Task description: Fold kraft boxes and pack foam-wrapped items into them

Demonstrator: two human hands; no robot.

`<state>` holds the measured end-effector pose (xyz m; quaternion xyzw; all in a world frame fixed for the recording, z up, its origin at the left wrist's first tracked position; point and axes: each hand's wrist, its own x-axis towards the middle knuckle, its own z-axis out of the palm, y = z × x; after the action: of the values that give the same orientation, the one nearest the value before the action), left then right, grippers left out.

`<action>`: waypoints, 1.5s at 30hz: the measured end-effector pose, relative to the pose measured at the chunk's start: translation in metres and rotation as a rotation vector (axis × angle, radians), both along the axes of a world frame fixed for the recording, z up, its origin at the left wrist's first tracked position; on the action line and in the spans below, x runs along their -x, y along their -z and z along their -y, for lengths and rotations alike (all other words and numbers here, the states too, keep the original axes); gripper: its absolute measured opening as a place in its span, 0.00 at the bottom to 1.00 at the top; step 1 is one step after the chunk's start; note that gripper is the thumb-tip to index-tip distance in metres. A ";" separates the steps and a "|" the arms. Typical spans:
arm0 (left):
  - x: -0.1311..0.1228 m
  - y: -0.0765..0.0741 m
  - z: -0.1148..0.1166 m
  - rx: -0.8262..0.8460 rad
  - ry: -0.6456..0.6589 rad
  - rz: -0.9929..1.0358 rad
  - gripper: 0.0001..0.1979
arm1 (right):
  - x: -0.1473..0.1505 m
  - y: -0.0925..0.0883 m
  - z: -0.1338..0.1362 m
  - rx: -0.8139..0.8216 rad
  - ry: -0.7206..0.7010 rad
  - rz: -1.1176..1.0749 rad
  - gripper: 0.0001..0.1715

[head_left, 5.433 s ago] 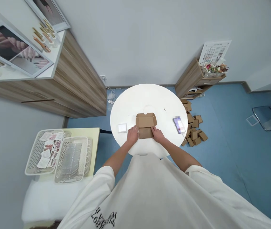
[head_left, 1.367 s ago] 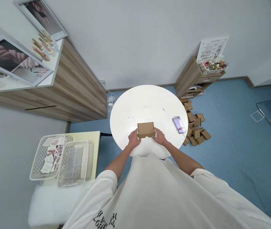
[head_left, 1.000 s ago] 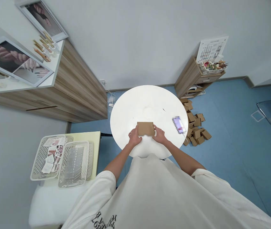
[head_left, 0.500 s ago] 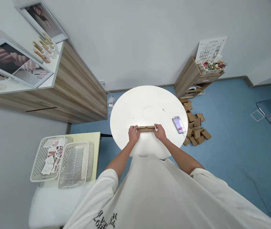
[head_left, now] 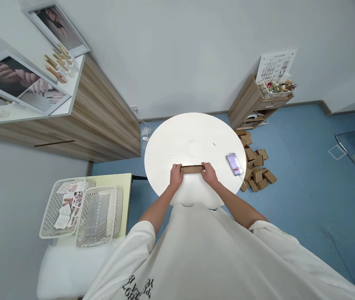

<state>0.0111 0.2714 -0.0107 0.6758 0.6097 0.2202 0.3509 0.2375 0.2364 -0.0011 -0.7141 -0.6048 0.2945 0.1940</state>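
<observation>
A small closed brown cardboard box (head_left: pixel 192 168) stands on edge above the round white table (head_left: pixel 192 133), so only a thin strip of it shows. My left hand (head_left: pixel 176 176) grips its left end with the fingers curled round it. My right hand (head_left: pixel 209 175) grips the right end the same way. Both hands hold the box near the table's front edge, close to my body.
A phone (head_left: pixel 234 163) lies on the table's right side. Several small cardboard boxes (head_left: pixel 255 166) are heaped on the blue floor to the right. Two white mesh baskets (head_left: pixel 83 210) sit on a low stand at my left. Wooden cabinets (head_left: pixel 102 121) stand behind.
Earlier the box lay open and flat with a white card beside it. Since then it has been closed, then tipped up from lying flat onto its edge between my hands.
</observation>
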 end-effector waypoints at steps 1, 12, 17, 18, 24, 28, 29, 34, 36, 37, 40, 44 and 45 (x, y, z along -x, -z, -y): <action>0.000 0.000 0.000 -0.002 0.004 0.002 0.18 | 0.000 0.000 0.000 0.000 -0.005 0.012 0.27; 0.002 -0.001 0.001 0.000 0.010 -0.005 0.17 | 0.002 -0.002 -0.001 0.023 -0.040 0.061 0.28; 0.003 -0.003 0.002 -0.014 0.024 0.003 0.18 | 0.003 -0.002 0.001 0.020 -0.059 0.081 0.28; 0.004 -0.003 0.003 -0.020 0.033 0.002 0.18 | 0.003 -0.003 0.002 0.019 -0.061 0.081 0.28; 0.009 -0.002 0.010 -0.049 0.094 0.000 0.22 | 0.003 -0.001 0.006 -0.032 -0.085 0.048 0.31; 0.014 0.000 0.009 -0.081 0.127 0.000 0.22 | 0.003 0.002 0.005 -0.042 -0.099 0.079 0.31; 0.015 0.001 0.009 -0.090 0.143 -0.021 0.23 | 0.002 0.002 0.006 -0.049 -0.112 0.101 0.31; 0.022 0.003 0.022 -0.121 0.274 -0.263 0.31 | 0.000 0.009 0.022 -0.008 -0.276 0.313 0.41; 0.024 0.006 0.031 -0.100 0.316 -0.348 0.38 | -0.001 0.013 0.030 0.033 -0.328 0.373 0.47; 0.025 0.007 0.034 -0.083 0.328 -0.373 0.41 | -0.001 0.015 0.033 0.051 -0.339 0.384 0.48; 0.024 0.010 0.038 -0.049 0.317 -0.365 0.43 | -0.001 0.018 0.036 0.087 -0.330 0.362 0.50; 0.021 0.009 0.031 -0.033 0.212 -0.182 0.41 | 0.002 0.015 0.028 0.085 -0.269 0.227 0.49; 0.019 0.008 0.028 -0.015 0.141 -0.115 0.39 | 0.003 0.013 0.025 0.079 -0.228 0.179 0.47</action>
<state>-0.0080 0.2437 -0.0191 0.7311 0.5780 0.1603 0.3251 0.2343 0.2116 -0.0138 -0.6710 -0.6850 0.2733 0.0765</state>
